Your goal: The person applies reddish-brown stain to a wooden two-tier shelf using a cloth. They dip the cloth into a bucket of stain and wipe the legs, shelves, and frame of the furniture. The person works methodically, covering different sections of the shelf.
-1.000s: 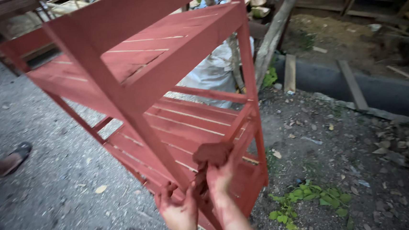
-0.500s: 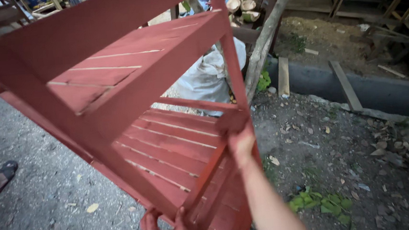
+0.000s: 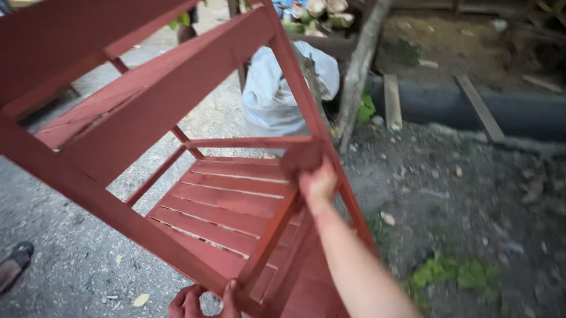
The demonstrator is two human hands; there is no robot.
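One tilted red-painted slatted wooden shelf rack [image 3: 185, 179], paint-stained hands.

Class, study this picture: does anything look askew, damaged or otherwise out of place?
Yes: the red wooden shelf unit is tipped steeply, its slatted shelves slanting rather than level. The left hand grips a lower frame bar; the right hand presses a reddish pad against an upright. No breakage shows.

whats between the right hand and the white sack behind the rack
In the head view, only the red rack's corner post and rail separate the right hand from the white sack.
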